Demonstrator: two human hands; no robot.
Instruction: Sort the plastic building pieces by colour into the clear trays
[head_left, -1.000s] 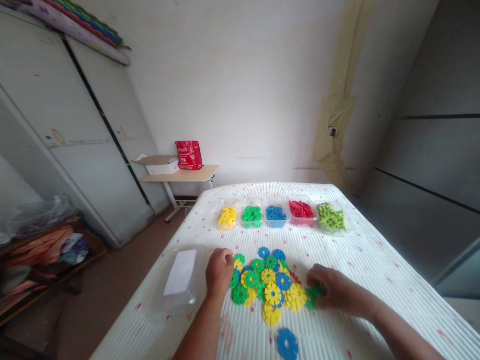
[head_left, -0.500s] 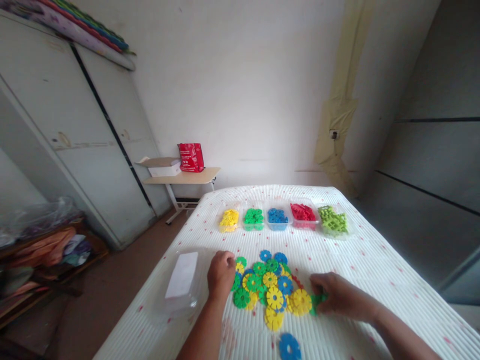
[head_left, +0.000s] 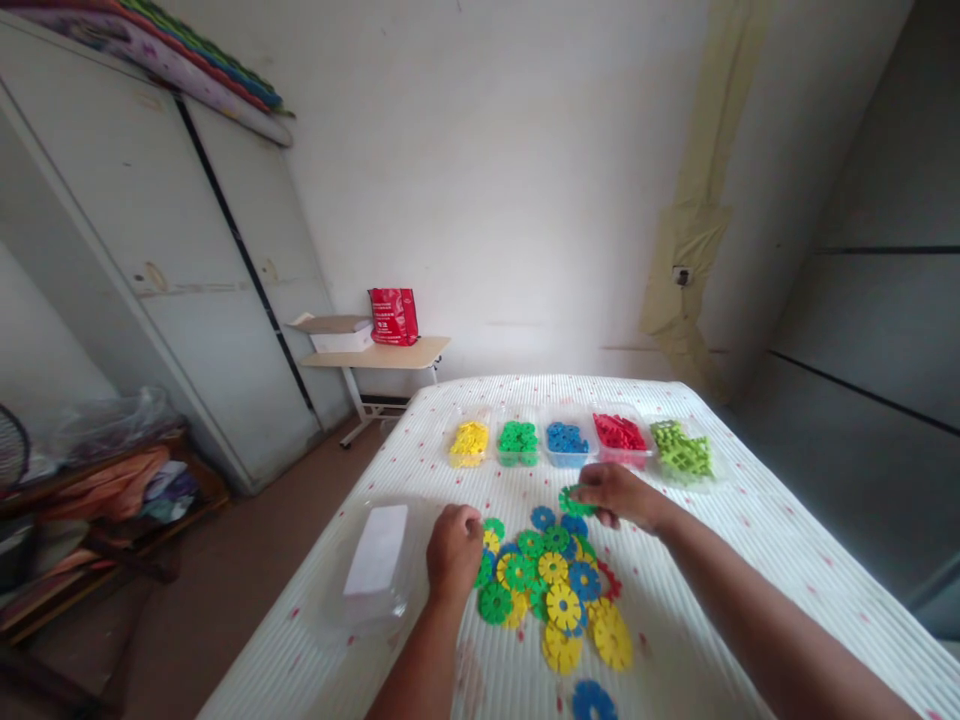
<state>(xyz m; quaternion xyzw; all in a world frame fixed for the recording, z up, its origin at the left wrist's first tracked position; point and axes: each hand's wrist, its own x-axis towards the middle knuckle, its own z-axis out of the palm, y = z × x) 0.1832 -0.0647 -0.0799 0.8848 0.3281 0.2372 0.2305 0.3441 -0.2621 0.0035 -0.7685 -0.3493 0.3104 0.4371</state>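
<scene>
Above the far side of the pile, my right hand [head_left: 619, 493] pinches a green notched disc [head_left: 571, 500]. My left hand [head_left: 454, 552] is curled closed at the pile's left edge, close to the green and yellow discs; whatever its fingers hold, if anything, is hidden. The loose pile mixes green discs [head_left: 496, 604], yellow discs [head_left: 563, 606] and blue discs [head_left: 584, 580], many overlapping. A red disc [head_left: 611, 582] is partly covered at the pile's right. One blue disc [head_left: 593, 701] lies apart at the near side.
Across the far part of the table [head_left: 712, 560] stand clear tubs of yellow pieces [head_left: 469, 440], green pieces [head_left: 517, 440], blue pieces [head_left: 567, 440], red pieces [head_left: 619, 434] and lime pieces [head_left: 681, 450]. A clear plastic box [head_left: 390, 597] with a white label sits left of my left hand.
My right hand has lifted the green disc from the pile's right side and carried it forward and left, towards the tubs. My left hand stays beside the pile. The view has shifted slightly.
</scene>
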